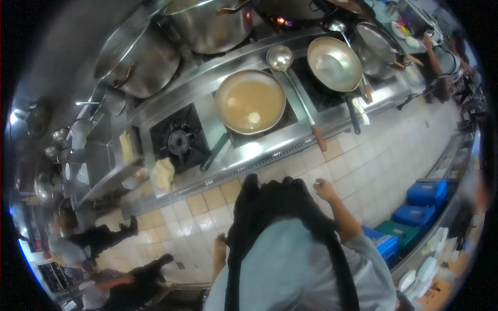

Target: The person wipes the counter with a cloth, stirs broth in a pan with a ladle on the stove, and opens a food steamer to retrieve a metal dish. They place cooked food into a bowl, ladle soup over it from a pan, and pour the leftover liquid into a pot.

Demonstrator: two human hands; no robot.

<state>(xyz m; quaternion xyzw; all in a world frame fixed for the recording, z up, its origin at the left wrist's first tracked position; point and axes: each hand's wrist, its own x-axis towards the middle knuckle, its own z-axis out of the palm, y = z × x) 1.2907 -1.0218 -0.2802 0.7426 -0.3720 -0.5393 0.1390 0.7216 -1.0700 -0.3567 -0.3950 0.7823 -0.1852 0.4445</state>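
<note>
My right hand (pixel 324 189) hangs over the tiled floor in front of the stove, its fingers curled; anything in it is too small to make out. Lower down, beside my body, my left hand (pixel 221 241) hangs with its fingers bent and partly blurred. Neither hand touches the cookware. On the stove sits a pan of brown liquid (pixel 251 103) with pale spots in it, its dark handle pointing toward the front left. A long ladle (pixel 296 93) lies right of it, and a second, shallow metal pan (pixel 334 65) stands further right.
Large pots (pixel 207 28) stand along the stove's back. A bare burner (pixel 178 141) and a yellowish cloth (pixel 164 173) are at the left. Two people in dark trousers are at the lower left, others at the upper right. Blue bins (pixel 426 193) line the right side.
</note>
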